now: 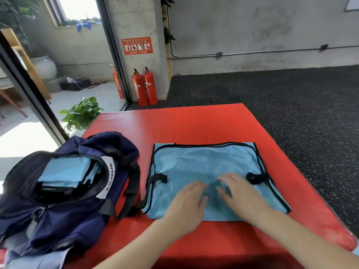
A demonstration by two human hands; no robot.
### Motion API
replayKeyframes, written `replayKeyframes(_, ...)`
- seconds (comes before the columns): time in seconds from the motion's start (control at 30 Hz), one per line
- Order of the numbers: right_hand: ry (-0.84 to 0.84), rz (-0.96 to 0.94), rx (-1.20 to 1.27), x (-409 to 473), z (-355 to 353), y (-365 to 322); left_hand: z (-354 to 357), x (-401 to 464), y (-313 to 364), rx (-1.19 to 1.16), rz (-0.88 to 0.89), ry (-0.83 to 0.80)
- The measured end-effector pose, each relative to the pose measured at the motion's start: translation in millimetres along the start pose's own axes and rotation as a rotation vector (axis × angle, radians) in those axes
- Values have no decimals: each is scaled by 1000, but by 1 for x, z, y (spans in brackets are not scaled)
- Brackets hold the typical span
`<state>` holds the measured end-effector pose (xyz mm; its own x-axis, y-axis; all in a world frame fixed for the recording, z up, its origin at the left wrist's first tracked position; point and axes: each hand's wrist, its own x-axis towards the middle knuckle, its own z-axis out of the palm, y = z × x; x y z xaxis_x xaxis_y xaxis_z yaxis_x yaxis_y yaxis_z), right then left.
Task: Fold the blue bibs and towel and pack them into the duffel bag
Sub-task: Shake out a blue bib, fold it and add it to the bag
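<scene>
While the red counter [194, 123] is carrying everything, the navy duffel bag [64, 191] is sitting open at its left with folded blue pieces inside, and a blue bib [204, 162] is lying flat beside it. The left hand [186, 204] and right hand [240, 193], fingers straight, are pressing it; smoothing outward before folding edge to edge should be keeping the trim aligned.

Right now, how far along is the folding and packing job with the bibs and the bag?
Done: folded blue pieces already sit inside the open duffel bag. In hand: one blue bib lies on the red mat, with the left hand and right hand flat on it, smoothing it. Left: fold this bib smaller and pack it. I cannot tell whether the towel is in yet.
</scene>
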<state>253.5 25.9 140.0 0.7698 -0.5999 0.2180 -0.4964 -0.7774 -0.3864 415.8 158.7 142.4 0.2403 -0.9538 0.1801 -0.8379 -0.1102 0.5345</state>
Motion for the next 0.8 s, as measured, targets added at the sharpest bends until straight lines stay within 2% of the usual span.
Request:
replayKeyframes(0.03,-62,-52,-20,-9,11,-7,9,-7,1,51,1,-53)
replayKeyframes(0.1,-169,-42,-106,-21,24,-9,18,-15,-13,203,-43,-94)
replayKeyframes(0.27,-182,151,-261,-31,15,25,-18,-22,-82,487,-306,4)
replayKeyframes(0.37,-185,246,-292,-35,8,41,-34,-26,-101,483,-394,-24)
replayKeyframes(0.53,-154,262,-206,-37,1,37,-35,-26,-93,519,-441,-39)
replayKeyframes(0.6,-106,224,-145,-41,-7,36,-35,-26,-80,589,-407,4)
replayKeyframes(0.7,15,216,-39,-52,-29,39,-25,-22,-54,618,-250,14)
replayKeyframes(0.8,120,298,74,-63,-54,56,-4,-19,-14,455,-161,-2)
